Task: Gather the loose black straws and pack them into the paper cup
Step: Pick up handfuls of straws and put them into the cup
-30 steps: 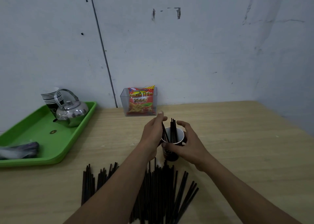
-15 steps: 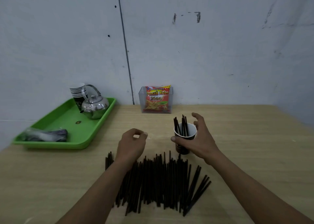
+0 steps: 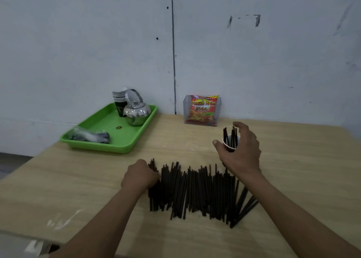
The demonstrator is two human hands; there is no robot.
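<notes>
A spread of loose black straws [image 3: 197,191] lies side by side on the wooden table [image 3: 302,169] in front of me. Behind its right end stands the paper cup [image 3: 229,144] with several black straws upright in it. My right hand [image 3: 241,150] wraps around the cup, thumb on its left side and fingers curled behind the rim. My left hand [image 3: 139,174] rests knuckles-up on the left end of the loose straws, fingers curled down onto them; the fingertips are hidden, so I cannot see whether any straw is pinched.
A green tray [image 3: 93,143] sits at the back left holding a steel kettle [image 3: 136,112], a stack of paper cups [image 3: 119,99] and a plastic-wrapped bundle [image 3: 90,136]. A clear box with a snack packet [image 3: 203,110] stands against the wall. The table's left edge runs close by.
My left hand dropped from above the table onto the left end of the straw pile. My right hand stayed around the cup. The view shifted left and back.
</notes>
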